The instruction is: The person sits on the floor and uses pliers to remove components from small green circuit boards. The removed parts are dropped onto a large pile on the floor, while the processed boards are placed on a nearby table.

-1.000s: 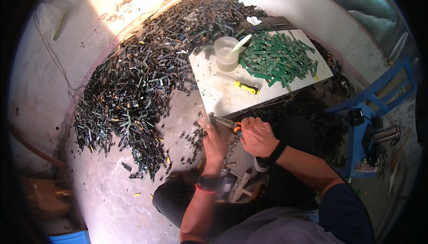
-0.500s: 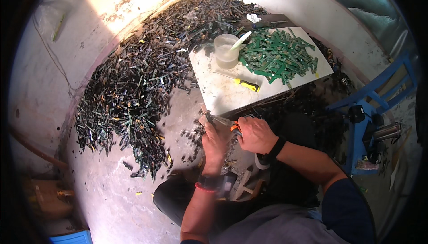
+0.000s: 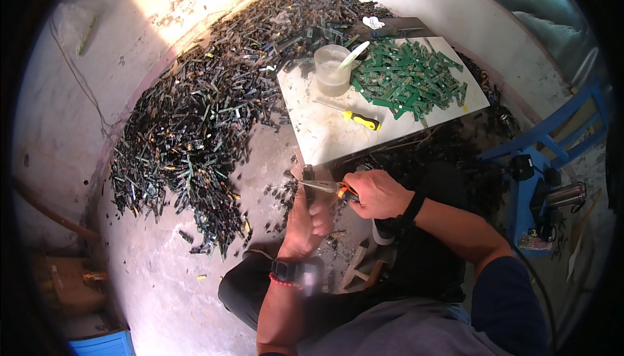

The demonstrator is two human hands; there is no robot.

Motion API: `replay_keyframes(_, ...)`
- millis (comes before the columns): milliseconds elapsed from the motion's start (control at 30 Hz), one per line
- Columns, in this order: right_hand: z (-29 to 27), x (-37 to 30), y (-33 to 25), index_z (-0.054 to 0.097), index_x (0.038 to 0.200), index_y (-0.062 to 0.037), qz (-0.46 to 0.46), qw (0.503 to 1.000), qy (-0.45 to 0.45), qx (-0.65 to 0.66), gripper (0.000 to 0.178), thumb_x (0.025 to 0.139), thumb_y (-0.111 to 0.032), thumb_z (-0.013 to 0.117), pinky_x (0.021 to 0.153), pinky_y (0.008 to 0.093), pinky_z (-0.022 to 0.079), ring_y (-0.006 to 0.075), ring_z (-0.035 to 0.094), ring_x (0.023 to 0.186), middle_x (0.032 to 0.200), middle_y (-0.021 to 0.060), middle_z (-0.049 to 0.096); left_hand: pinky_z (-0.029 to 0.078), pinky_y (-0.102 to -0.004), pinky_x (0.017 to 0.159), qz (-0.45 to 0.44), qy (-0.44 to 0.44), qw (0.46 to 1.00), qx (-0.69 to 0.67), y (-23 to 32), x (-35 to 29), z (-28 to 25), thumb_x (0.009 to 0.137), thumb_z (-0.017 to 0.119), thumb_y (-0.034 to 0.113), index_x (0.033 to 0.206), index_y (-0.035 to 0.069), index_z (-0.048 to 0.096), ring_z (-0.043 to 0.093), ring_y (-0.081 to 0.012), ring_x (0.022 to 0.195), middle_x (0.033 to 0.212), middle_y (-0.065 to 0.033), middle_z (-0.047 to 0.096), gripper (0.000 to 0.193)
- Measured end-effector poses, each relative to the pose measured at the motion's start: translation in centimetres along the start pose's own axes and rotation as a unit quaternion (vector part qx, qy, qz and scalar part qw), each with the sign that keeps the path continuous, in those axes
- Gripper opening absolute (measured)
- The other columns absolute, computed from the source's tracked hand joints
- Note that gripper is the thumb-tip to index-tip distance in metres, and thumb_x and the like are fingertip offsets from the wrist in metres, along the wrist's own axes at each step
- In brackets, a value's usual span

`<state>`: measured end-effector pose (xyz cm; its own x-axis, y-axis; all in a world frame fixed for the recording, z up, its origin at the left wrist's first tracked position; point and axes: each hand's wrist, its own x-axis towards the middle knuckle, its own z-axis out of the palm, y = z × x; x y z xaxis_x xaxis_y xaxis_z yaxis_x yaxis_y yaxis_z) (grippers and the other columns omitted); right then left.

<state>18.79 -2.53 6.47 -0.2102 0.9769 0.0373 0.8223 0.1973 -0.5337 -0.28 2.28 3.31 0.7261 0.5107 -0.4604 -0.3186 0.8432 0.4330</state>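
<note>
My left hand (image 3: 304, 223) is closed around a dark narrow strip-shaped piece (image 3: 309, 175), which points up from the fingers. In my right hand (image 3: 378, 193) is a hand tool with an orange-and-black handle (image 3: 347, 192). Its pale metal end (image 3: 320, 186) is blurred, so its exact kind is unclear, and it crosses the dark piece at my left fingers. Both hands are in front of the near edge of a white board (image 3: 325, 135). Motion smears part of the left hand and wrist.
A large heap of dark strips (image 3: 188, 128) spreads across the floor at left. On the board sit green circuit board strips (image 3: 409, 79), a cloudy plastic cup (image 3: 332, 73) with a pale-handled tool, and a yellow-and-black-handled screwdriver (image 3: 361, 120). A blue chair (image 3: 523, 203) stands at right.
My left hand has turned and shifted slightly, so the dark piece shows more. The tool's metal end now reaches across that piece. My right hand has moved slightly right.
</note>
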Motion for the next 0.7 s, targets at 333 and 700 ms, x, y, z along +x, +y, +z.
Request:
replay_keyframes(333,-2.1,-1.0,-0.1,0.056,0.103,-0.001,0.183,0.732,-0.246,0.608,0.023,0.085,-0.013,0.047,0.058,0.0238,0.046,0.0128,0.061,0.072,0.085,0.0094,0.064,0.017,-0.0232,0.035,-0.009,-0.072,0.993,-0.094,0.0,0.9,-0.7,0.096,0.027,0.056,0.059,0.017,0.034,0.018,-0.0087,0.036,0.045,0.0059,0.024,0.054)
replay_keyframes(700,-1.5,-1.1,-1.0,0.054,0.109,-0.0021,0.162,0.618,-0.32,0.699,0.031,0.086,-0.022,0.048,0.051,0.0225,0.046,0.0191,0.066,0.075,0.09,0.0121,0.064,0.016,-0.023,0.035,0.025,0.017,0.999,-0.016,0.1,0.9,0.7,0.094,0.03,0.058,0.06,0.016,0.035,0.016,-0.0087,0.038,0.047,0.0055,0.024,0.055)
